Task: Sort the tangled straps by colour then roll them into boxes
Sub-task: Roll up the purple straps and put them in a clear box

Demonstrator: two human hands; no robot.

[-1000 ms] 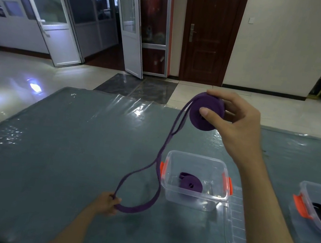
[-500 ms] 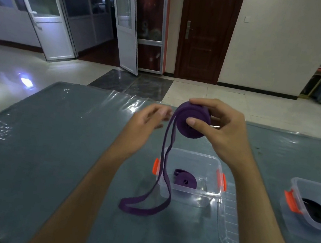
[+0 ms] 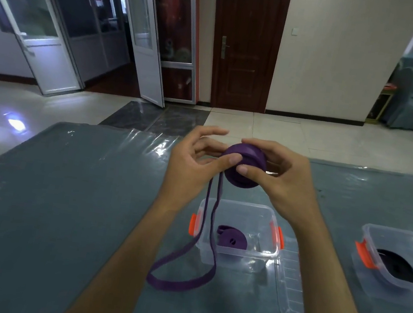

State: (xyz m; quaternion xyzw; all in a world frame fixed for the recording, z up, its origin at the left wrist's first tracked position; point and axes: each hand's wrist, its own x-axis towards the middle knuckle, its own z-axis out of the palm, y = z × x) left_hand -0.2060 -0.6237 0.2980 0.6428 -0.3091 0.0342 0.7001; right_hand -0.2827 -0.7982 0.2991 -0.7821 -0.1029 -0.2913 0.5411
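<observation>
Both hands hold a partly rolled purple strap (image 3: 245, 168) in the air above the table. My right hand (image 3: 274, 176) grips the roll between thumb and fingers. My left hand (image 3: 194, 157) presses its thumb on the roll's left side, its fingers spread behind. The strap's loose end hangs down as a long loop (image 3: 182, 280) that lies on the table. Below the hands stands a clear box with orange latches (image 3: 260, 254), with one rolled purple strap (image 3: 233, 239) inside. A second clear box (image 3: 385, 234) at the right holds a rolled black strap (image 3: 397, 265).
The table (image 3: 61, 202) is covered with grey-green cloth under clear plastic film. A clear box lid (image 3: 290, 287) lies flat to the right of the purple box. Beyond the far table edge are a tiled floor and doors.
My left hand let go of the loop low on the table, rose and now touches the roll. The roll came lower and closer, and the loop lies slack.
</observation>
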